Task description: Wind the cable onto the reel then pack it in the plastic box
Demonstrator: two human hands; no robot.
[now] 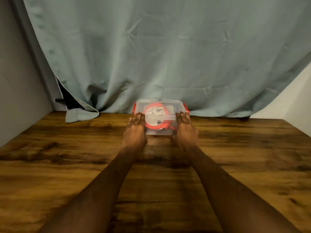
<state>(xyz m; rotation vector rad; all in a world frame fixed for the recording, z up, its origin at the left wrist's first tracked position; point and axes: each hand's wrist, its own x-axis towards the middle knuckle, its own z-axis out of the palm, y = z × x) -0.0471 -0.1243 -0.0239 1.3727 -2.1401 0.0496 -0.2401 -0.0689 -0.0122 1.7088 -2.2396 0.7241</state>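
1. Left hand [135, 130]: palm down, fingers straight and held together, laid flat on the left part of the lid of the plastic box [159, 117]. The fingertips reach toward the left red latch [134, 108].

2. Right hand [185, 130]: palm down, fingers straight and together, laid flat on the right part of the same lid. The fingertips lie just short of the right red latch [186, 108].

3. Both forearms extend from the near edge of the view, converging toward the box. Neither hand curls around or pinches anything.

4. Plastic box: clear body and clear lid, lid seated on top, one red latch at each short end. The box stands on the table [67, 165] near its far edge, close to the curtain.

5. Cable reel [155, 116]: red, round, with a pale centre, lying flat inside the box and visible through the lid between the two hands. The wound cable itself cannot be told apart through the plastic. The markings on the pale centre are too blurred to read; no brand or label is legible.

6. Table: dark wood-grain surface.

7. Curtain [168, 56]: pale grey-green fabric hanging behind the table, with a fold resting on the far left corner of the tabletop. Plain walls show at either side.
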